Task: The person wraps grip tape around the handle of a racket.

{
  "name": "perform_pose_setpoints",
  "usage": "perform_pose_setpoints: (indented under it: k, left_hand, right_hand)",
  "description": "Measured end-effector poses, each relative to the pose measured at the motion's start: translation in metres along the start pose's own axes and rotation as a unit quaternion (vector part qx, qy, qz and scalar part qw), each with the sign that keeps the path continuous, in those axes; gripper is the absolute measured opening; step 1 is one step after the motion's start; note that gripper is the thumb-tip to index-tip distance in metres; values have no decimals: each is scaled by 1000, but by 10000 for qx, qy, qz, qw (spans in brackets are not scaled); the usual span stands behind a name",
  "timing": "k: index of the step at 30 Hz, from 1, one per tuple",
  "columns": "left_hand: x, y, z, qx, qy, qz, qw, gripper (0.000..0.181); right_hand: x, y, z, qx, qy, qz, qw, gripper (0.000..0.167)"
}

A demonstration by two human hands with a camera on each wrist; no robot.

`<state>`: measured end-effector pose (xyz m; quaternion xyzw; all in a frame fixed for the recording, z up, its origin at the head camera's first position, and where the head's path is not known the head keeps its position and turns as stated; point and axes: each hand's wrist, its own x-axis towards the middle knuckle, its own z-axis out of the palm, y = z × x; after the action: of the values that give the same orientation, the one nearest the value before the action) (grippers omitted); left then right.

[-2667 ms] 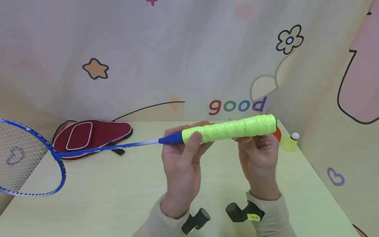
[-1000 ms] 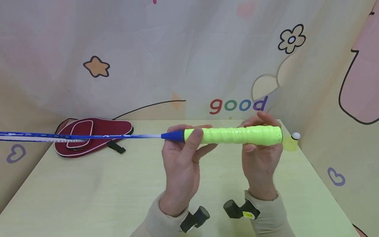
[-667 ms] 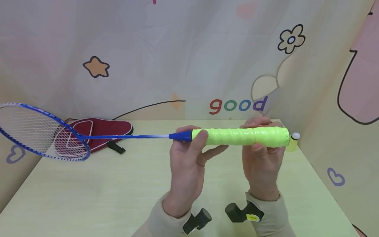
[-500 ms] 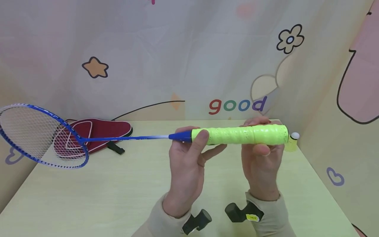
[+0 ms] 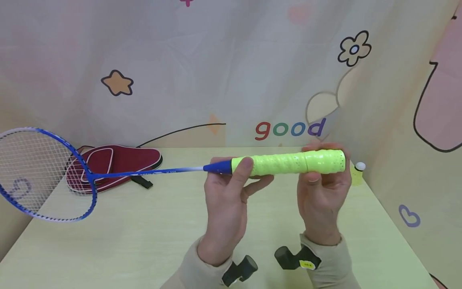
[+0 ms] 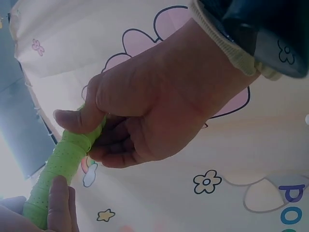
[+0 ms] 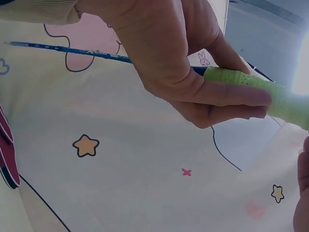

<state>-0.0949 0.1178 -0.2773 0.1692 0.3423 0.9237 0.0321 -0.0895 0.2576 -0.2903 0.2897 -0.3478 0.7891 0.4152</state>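
A blue and white badminton racket (image 5: 144,173) is held level above the table in the head view, its strung head (image 5: 43,176) at the left and partly cut off by the frame. My left hand (image 5: 226,208) holds it at the blue cone (image 5: 218,167), thumb on the start of the neon yellow-green grip (image 5: 278,163). At the butt end, my right hand (image 5: 323,200) holds the grip, with the thumb below and the other fingers behind. In the right wrist view, the left hand (image 7: 188,72) covers part of the cone. The left wrist view shows the right hand (image 6: 154,101) around the grip.
A dark red racket cover (image 5: 133,160) with a black strap (image 5: 142,182) lies at the back left of the pale table (image 5: 144,237). A yellow shuttlecock (image 5: 357,174) with a white tip stands at the back right. Printed cloth hangs behind and beside.
The racket has rolled from edge-on to show its strings, and its head has dropped lower. It has shifted slightly left lately. My right thumb has come back up against the grip.
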Motion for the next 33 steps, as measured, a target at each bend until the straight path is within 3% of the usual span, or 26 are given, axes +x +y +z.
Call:
perform_pose_setpoints:
  k: [9,17,21,26,30,33]
  left_hand:
    - [0,1,0,312,-76,74,9995,21]
    - [10,9,-11,465,-271,160,9984,20]
    - [12,10,-14,535,-390,73,9978,20]
    - [12,11,-14,673,-291,-53,9973,20]
    - [14,14,-17,861,-182,-136,9960,24]
    - [15,14,-18,968,-133,-198,9950,26]
  right_hand:
    - [-4,4,9,-250,40,-332,9991,53]
    - [-2,-4,-3,-484,-405,700,9955,44]
    - [-2,-9,-5,-928,-571,916,9898,47]
    - [-2,-10,-10,-1428,-756,779,9838,58]
    - [1,-10,-15,-1357,-1240,595,9812,66]
    - [3,-9,-16,-1429,-1404,341,9791,62]
